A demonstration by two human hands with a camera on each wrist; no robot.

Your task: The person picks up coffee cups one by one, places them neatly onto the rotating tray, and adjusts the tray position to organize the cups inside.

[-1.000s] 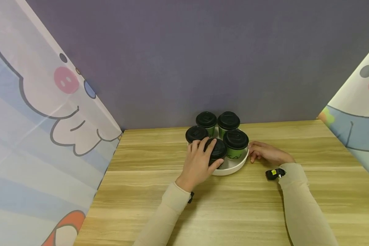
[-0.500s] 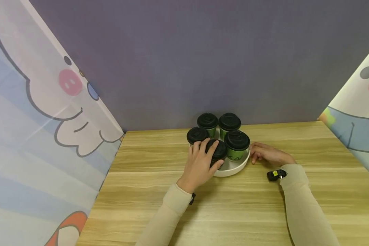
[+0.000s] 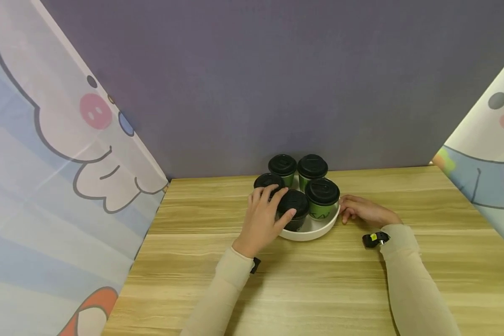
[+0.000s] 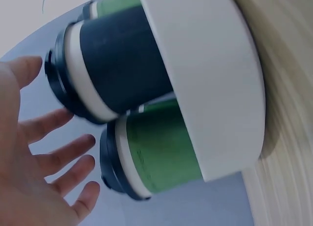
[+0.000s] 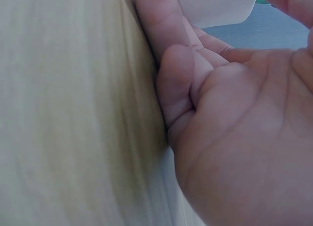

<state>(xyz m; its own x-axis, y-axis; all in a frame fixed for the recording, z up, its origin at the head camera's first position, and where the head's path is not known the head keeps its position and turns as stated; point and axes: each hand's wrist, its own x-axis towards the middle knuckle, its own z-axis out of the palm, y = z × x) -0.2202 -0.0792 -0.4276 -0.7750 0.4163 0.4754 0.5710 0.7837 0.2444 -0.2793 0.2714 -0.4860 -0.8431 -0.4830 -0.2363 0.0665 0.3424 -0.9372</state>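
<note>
Several lidded paper coffee cups stand upright in a round white tray (image 3: pixel 304 235). Nearest the person is a cup with a dark body (image 3: pixel 294 210); a green cup (image 3: pixel 322 198) stands to its right. My left hand (image 3: pixel 260 217) hovers at the left of the dark cup, fingers spread. In the left wrist view a gap shows between this hand (image 4: pixel 34 152) and the black lids. My right hand (image 3: pixel 367 210) rests on the table with its fingertips right at the tray's right rim. Its little finger (image 5: pixel 178 74) is bent against the wood in the right wrist view.
Other cups with black lids, such as the back-left cup (image 3: pixel 282 165) and back-right cup (image 3: pixel 312 167), fill the tray's far side. A grey wall (image 3: pixel 252 84) rises behind the wooden table (image 3: pixel 193 224). Cartoon-printed curtains (image 3: pixel 46 186) flank it.
My left hand has come off the dark cup's lid and moved slightly left and back, fingers lifting away. The cups, tray and right hand stay in place.
</note>
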